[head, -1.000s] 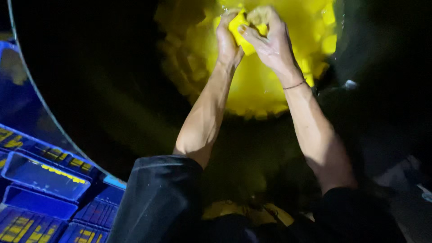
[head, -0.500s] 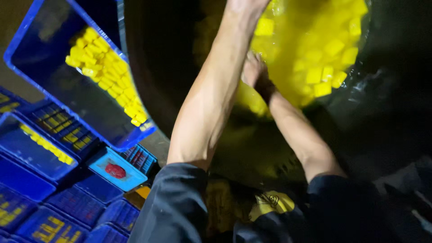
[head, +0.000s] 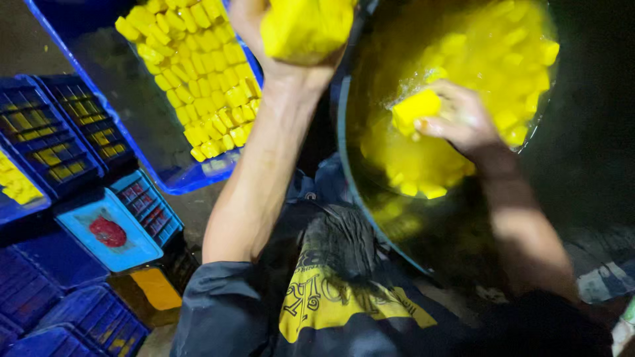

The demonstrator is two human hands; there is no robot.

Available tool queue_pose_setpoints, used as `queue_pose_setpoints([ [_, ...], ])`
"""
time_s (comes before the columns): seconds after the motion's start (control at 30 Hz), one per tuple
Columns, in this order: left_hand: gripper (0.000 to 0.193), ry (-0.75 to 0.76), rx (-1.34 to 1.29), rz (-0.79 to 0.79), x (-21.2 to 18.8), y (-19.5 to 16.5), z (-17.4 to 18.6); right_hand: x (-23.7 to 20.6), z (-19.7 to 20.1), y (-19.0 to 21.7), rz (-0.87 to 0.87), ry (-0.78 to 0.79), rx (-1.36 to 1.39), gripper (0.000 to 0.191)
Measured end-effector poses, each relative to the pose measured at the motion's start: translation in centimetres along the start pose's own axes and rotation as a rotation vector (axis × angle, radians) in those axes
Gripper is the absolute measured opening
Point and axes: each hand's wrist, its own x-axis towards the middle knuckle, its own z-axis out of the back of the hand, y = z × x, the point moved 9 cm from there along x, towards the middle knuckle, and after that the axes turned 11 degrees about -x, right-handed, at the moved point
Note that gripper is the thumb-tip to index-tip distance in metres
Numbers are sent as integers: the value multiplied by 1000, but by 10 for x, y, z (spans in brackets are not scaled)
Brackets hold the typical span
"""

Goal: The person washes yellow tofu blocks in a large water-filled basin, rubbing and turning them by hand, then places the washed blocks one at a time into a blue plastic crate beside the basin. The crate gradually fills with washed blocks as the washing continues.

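Yellow everywhere in this one. Left hand [head: 284,33] is up near the top edge, fingers wrapped around a yellow block [head: 305,26], lifted between the big dark vat [head: 370,198] and the blue tray [head: 198,173]. Right hand [head: 463,122] is down inside the vat, fingers curled on a second yellow cube [head: 415,109] right at the surface of the yellow liquid [head: 423,158], which looks wet and a bit foamy there.

As for progress, I'd say it's somewhere in the middle. The tray on the left already carries a good few neat rows of yellow cubes [head: 192,73], packed touching one another, but a bare dark strip of the tray bottom shows beside them, so there's room for more. Meanwhile plenty of cubes float in the vat, crowded toward its far side, so a fair share of the batch remains in there.

Around it: stacked blue slatted crates [head: 59,132] on the left, some with yellow pieces inside, and a light blue lid with a red spot [head: 109,231] lying on the pile. Lighting is dim, so the floor is hard to make out.
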Motion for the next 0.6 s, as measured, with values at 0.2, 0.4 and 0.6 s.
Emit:
queue_pose_setpoints([
  [0.2, 50, -395, -101, 71, -81, -34, 48, -4, -139, 138, 87, -106, -842, 45],
  [0.4, 57, -575, -319, 164, -166, -79, 80, 88, -257, 140, 503, -192, -1235, 92],
  [0.6, 93, -862, -444, -50, -214, -177, 161, 210, -335, 6, 223, 378, -937, 66],
])
